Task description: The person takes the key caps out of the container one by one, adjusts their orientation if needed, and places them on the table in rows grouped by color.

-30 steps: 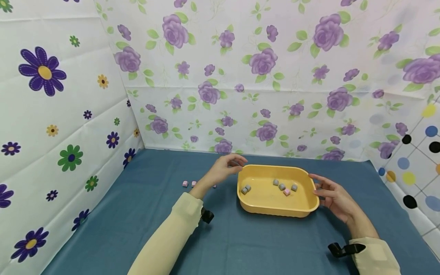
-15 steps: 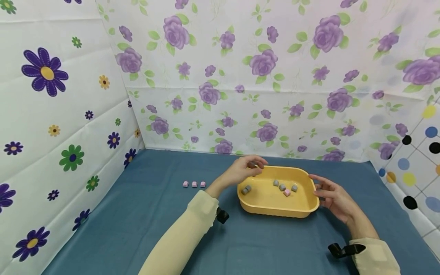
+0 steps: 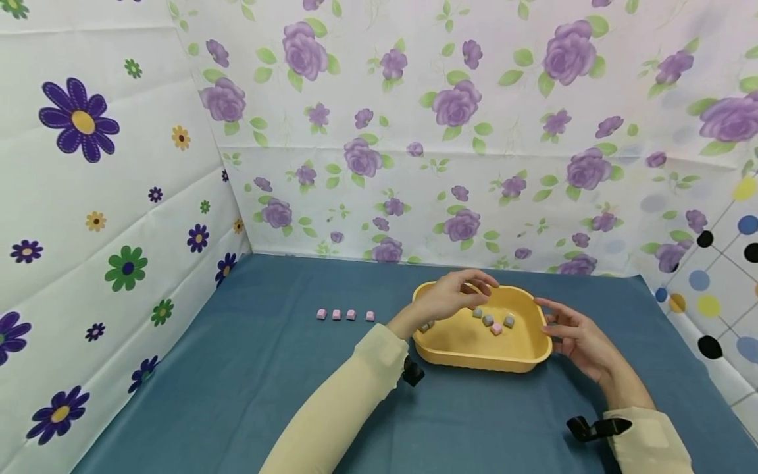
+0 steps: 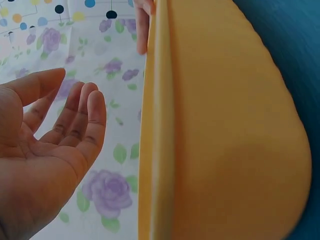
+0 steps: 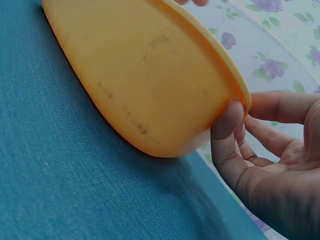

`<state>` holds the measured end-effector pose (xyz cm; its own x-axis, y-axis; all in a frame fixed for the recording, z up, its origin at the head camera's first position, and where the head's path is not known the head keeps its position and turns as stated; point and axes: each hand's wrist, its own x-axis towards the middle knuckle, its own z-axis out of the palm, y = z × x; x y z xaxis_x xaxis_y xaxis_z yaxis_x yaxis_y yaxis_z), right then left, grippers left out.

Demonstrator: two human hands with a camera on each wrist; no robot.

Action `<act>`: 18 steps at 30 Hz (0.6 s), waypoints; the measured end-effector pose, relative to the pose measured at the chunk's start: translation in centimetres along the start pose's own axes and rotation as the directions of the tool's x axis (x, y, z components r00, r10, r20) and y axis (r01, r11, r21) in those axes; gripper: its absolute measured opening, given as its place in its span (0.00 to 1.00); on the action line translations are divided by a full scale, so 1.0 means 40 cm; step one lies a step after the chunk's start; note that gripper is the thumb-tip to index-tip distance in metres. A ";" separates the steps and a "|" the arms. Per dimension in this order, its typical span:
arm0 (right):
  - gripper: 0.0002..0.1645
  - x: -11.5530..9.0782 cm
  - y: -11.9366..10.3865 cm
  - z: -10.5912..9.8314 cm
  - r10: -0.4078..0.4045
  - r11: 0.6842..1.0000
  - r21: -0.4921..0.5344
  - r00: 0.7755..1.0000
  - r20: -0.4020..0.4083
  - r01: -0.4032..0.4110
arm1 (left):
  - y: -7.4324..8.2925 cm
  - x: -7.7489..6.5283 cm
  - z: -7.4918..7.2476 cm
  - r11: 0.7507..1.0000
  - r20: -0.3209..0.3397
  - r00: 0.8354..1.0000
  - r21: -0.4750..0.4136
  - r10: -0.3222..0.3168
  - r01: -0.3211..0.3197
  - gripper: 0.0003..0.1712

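Note:
A yellow plastic basin (image 3: 474, 359) stands on the table, holding several small grey cubes (image 3: 509, 321) and one pink cube (image 3: 496, 328). Above its left half hovers my left hand (image 3: 447, 296), palm down, fingers loosely bent and nothing between them; the left wrist view shows the thumb apart from the fingers. The hand and wrist partly cover the basin's far rim and the cubes at its left end. My right hand (image 3: 577, 336) holds the basin's right end, thumb and fingertips at the rim, as the right wrist view shows.
Left of the basin, several pink cubes (image 3: 336, 315) lie in a row on the blue cloth (image 3: 237, 395). A flowered sheet (image 3: 355, 217) hangs behind the table. More patterned sheets stand at the left and right sides.
My left hand has moved right, from beside the basin's left end to over its inside, uncovering the pink cubes in the row. The right hand has stayed at the rim.

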<state>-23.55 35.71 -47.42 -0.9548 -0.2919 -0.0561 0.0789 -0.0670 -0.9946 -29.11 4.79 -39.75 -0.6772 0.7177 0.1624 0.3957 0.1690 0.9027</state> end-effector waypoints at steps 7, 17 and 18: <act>0.40 0.002 0.000 -0.003 0.011 1.000 -0.005 1.000 -0.002 -0.011 | 0.014 0.034 0.039 1.000 0.041 0.999 -0.013 -0.009 0.010 0.15; 0.40 0.001 -0.002 0.000 0.017 1.000 -0.001 1.000 0.005 -0.017 | -0.017 0.074 0.080 0.997 0.052 0.995 -0.007 -0.079 0.080 0.17; 0.40 0.000 -0.001 0.000 0.017 1.000 -0.002 1.000 0.007 -0.017 | -0.023 0.077 0.084 0.996 0.057 0.994 -0.006 -0.089 0.090 0.17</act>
<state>-23.54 35.70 -47.37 -0.9514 -0.2993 -0.0720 0.0942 -0.0601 -0.9937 -29.46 9.09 -41.41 -0.6732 0.7372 0.0579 0.3293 0.2287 0.9161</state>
